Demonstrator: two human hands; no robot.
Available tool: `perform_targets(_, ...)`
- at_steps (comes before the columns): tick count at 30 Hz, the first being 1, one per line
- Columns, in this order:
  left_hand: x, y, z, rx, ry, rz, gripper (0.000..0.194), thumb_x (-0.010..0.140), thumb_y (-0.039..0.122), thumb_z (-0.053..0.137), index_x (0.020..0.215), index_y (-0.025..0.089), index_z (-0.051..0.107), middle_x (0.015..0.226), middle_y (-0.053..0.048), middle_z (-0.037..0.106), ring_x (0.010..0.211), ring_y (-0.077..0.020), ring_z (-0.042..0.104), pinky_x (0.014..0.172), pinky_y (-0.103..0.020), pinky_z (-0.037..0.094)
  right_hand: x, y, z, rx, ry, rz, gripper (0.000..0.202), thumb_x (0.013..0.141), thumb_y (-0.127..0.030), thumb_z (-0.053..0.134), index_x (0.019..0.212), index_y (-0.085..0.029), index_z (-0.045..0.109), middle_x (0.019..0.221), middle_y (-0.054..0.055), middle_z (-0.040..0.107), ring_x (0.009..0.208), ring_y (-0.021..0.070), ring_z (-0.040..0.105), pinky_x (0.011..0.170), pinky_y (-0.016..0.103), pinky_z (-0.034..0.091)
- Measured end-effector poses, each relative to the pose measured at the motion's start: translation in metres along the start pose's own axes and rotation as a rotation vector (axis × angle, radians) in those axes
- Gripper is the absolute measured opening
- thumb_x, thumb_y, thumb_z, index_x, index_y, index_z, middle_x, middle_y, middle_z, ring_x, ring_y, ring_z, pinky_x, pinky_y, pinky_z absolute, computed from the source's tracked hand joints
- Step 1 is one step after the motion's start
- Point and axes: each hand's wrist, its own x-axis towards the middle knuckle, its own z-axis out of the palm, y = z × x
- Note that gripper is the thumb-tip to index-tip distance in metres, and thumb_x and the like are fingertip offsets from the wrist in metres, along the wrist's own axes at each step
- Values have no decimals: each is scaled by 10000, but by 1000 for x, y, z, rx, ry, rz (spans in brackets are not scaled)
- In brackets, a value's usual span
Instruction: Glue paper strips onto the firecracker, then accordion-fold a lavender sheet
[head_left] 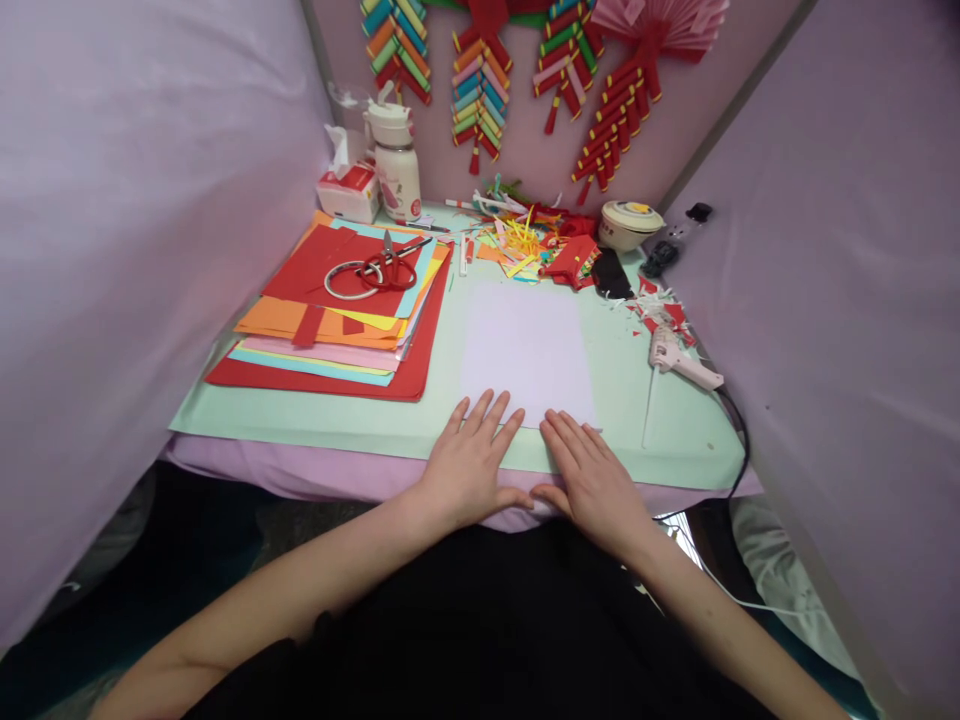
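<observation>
At the centre of the frame, a pale lilac sheet (525, 345) looks like smooth, matt paper. The worktop (300, 412) around it has a smooth pale green covering with a faint sheen. At left, the stack (304, 270) is flat, matt coloured paper; on it, the scissors (388, 262) show metal blades and glossy, plastic-looking red handles. At right, the glue gun (682, 362) looks like smooth plastic. Upper centre holds shredded paper scraps (521, 238). Softly shiny, lightly creased cloth drapes (135, 150) fill both sides.
</observation>
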Motion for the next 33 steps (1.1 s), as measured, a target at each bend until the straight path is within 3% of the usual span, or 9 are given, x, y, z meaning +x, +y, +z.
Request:
perform_targets(13,1,-3,-3,17,-34,-1,1069,716,831,469,1528,177,234,1603,-134,168,1476,-332,121,1183,-508,123,-10,10,-1,20,19,62,860,902,-568,491,1548,-144,114,1557,147,289,1444,276,259,1146,492,309)
perform_targets(23,2,-2,-5,14,-58,-5,1041,723,823,476,1522,193,260,1602,-134,170,1476,-337,116,1183,-515,117,-21,16,-3,-22,46,131,789,908,-570,481,1516,-128,240,1521,160,359,1421,276,313,1141,493,303)
perform_targets(29,2,-2,-4,8,-52,-6,1031,729,816,480,1520,191,265,1602,-136,174,1475,-341,113,1183,-527,114,-25,29,-22,-52,234,207,733,916,-538,491,1485,-115,303,1453,207,442,1370,320,386,1116,559,298)
perform_targets(33,2,-2,-5,12,-42,-3,1021,737,811,475,1516,182,276,1598,-147,183,1471,-345,128,1178,-533,131,-13,16,-29,33,294,73,658,931,-415,522,1490,-146,303,1417,182,492,1340,285,428,1121,515,330)
